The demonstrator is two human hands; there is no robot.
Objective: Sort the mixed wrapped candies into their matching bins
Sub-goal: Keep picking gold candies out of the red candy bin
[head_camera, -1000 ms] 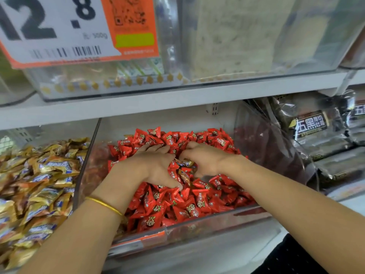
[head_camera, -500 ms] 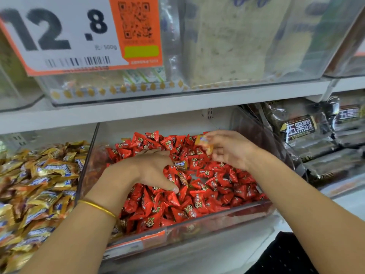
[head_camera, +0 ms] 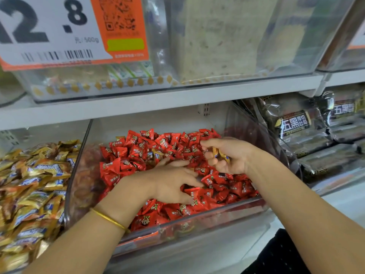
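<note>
A clear plastic bin (head_camera: pixel 207 220) in the middle of the lower shelf is full of red wrapped candies (head_camera: pixel 138 149). A few gold-wrapped candies (head_camera: pixel 157 153) lie mixed among the red ones near the middle. My left hand (head_camera: pixel 173 182) lies palm down on the red pile with fingers spread, reaching into it. My right hand (head_camera: pixel 227 155) hovers over the right side of the bin with curled fingers holding gold-wrapped candies (head_camera: pixel 222 155). The neighbouring bin on the left holds gold-wrapped candies (head_camera: pixel 33 186).
A shelf board (head_camera: pixel 158 99) runs just above the bins, carrying clear bins and a 12.8 price tag (head_camera: pixel 59 30). Dark wrapped packets (head_camera: pixel 300 133) fill the bin on the right. A clear wall (head_camera: pixel 79 165) separates the red and gold bins.
My right hand lifted out of the red pile with gold candies and now holds them in its curled fingers, lower than half a second ago. My left hand stays in the pile, fingers spreading forward.
</note>
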